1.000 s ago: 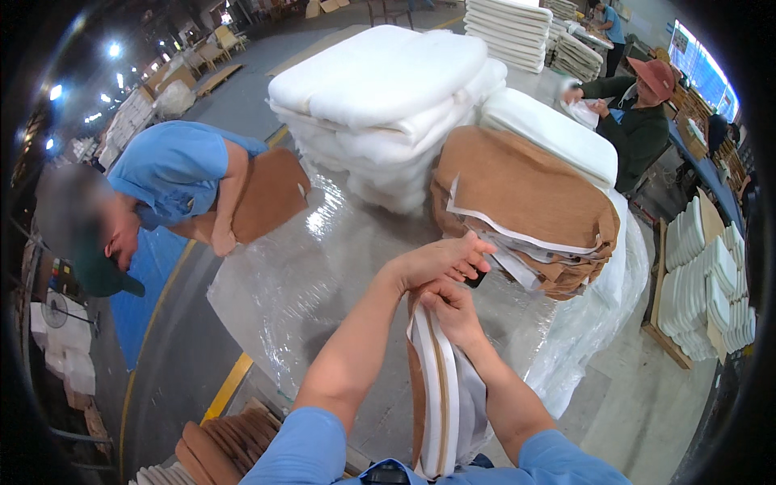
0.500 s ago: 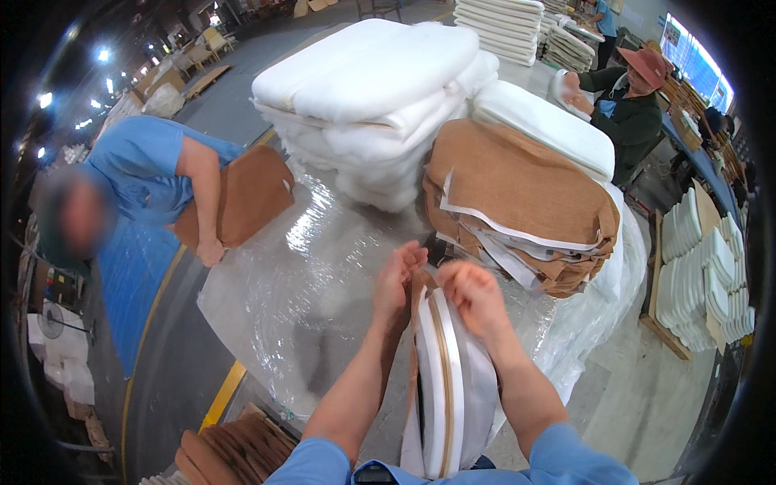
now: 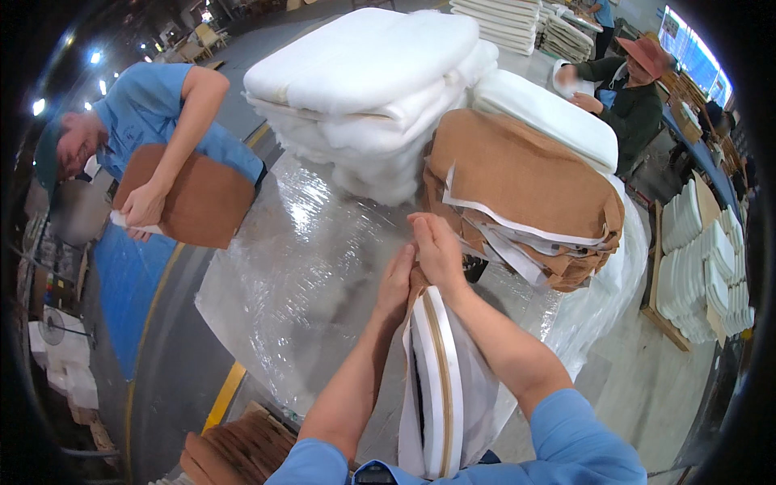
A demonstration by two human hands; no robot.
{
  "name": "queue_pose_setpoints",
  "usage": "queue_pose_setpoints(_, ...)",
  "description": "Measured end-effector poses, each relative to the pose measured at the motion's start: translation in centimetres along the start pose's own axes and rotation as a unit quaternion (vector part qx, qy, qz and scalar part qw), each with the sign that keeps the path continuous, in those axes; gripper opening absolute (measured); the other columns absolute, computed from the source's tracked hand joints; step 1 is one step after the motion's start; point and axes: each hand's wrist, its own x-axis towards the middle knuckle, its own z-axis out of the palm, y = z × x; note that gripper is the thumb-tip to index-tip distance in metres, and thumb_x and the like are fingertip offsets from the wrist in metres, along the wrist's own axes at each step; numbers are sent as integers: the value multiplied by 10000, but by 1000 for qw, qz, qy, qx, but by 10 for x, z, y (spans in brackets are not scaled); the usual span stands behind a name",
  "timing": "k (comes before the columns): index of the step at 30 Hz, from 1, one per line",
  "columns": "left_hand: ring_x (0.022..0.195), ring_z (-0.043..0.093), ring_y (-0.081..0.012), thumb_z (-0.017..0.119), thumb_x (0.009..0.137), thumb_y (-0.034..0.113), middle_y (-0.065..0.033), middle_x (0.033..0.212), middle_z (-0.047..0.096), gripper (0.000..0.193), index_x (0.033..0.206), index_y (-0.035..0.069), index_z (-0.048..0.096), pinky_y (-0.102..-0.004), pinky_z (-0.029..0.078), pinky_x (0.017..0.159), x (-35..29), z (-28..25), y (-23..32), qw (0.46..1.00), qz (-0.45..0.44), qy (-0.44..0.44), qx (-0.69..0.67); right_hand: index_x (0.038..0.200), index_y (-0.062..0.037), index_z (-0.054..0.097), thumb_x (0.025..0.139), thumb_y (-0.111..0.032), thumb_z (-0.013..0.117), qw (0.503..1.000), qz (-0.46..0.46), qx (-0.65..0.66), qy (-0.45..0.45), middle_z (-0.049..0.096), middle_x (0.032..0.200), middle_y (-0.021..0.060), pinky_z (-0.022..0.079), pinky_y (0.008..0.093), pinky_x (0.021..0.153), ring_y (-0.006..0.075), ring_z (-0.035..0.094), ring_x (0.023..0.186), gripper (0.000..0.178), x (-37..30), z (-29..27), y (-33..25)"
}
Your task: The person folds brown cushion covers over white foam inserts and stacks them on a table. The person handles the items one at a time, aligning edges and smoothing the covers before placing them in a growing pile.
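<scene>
A cushion cover (image 3: 455, 364) stands on edge in front of me, its brown and grey faces to the sides. A white side band with a tan zipper strip (image 3: 444, 356) runs along its top toward my body. At its far brown corner, my left hand (image 3: 397, 279) lies along the left side with straight fingers. My right hand (image 3: 437, 252) is opposite, its flat fingers reaching past the corner and meeting the left fingertips. Both palms face each other around the corner. Beyond them lies a pile of brown covers (image 3: 525, 178) with white edging.
White padded cushions (image 3: 364, 65) are stacked on the plastic-wrapped table (image 3: 267, 299). At left, a co-worker in blue (image 3: 162, 105) holds a brown cushion (image 3: 206, 202). Another person (image 3: 634, 105) works at the far right. White pads (image 3: 699, 250) stand on a pallet; brown pieces (image 3: 238, 449) lie lower left.
My right hand has moved left and forward, its fingers now straight against the corner beside the left hand. The co-worker at left has straightened and shifted the brown cushion leftward.
</scene>
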Motion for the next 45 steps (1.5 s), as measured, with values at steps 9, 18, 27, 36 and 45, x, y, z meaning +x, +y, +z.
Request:
queue_pose_setpoints(9, 900, 665, -213, 506, 1037, 429, -100, 962, 713, 424, 1024, 61, 716, -357, 526, 847, -77, -56, 45, 948, 74, 118, 285, 1307, 1, 652, 1119, -223, 555, 981, 191, 44, 9, 683, 1128, 45, 486, 285, 961, 118, 614, 1058, 308, -187, -195, 0)
queue_pose_setpoints(18, 871, 636, -214, 487, 1079, 517, -82, 880, 630, 498, 966, 52, 626, -376, 521, 844, -226, -103, 33, 911, 61, 404, -50, 1296, 1, 682, 1159, -353, 396, 955, 226, 176, 78, 716, 1183, 76, 459, 324, 1050, 157, 627, 1110, 475, -382, -194, -29)
queue_pose_setpoints(27, 1390, 514, -314, 518, 1115, 385, -195, 1555, 500, 584, 1559, 12, 446, -463, 410, 1176, -373, -43, 37, 859, -103, 304, 399, 1092, 3, 721, 1151, -474, 384, 927, 250, 262, 100, 744, 1048, 116, 528, 343, 909, 183, 682, 969, 588, -233, -181, 10)
queue_pose_setpoints(36, 1349, 536, -296, 542, 1099, 324, -181, 1507, 529, 552, 1534, -3, 452, -440, 421, 1155, -359, 45, 13, 930, -77, 188, 306, 867, -47, 679, 1041, -524, 634, 859, 232, 445, 103, 679, 777, 87, 539, 359, 642, 222, 665, 671, 510, -94, -94, 3)
queue_pose_setpoints(45, 1309, 559, -277, 567, 1083, 262, -167, 1458, 559, 523, 1510, -19, 458, -418, 432, 1135, -360, 71, -14, 961, -81, 166, 208, 922, 41, 766, 1051, -623, 505, 948, 240, 203, 46, 756, 907, 197, 535, 408, 831, 297, 722, 864, 725, -53, -37, 13)
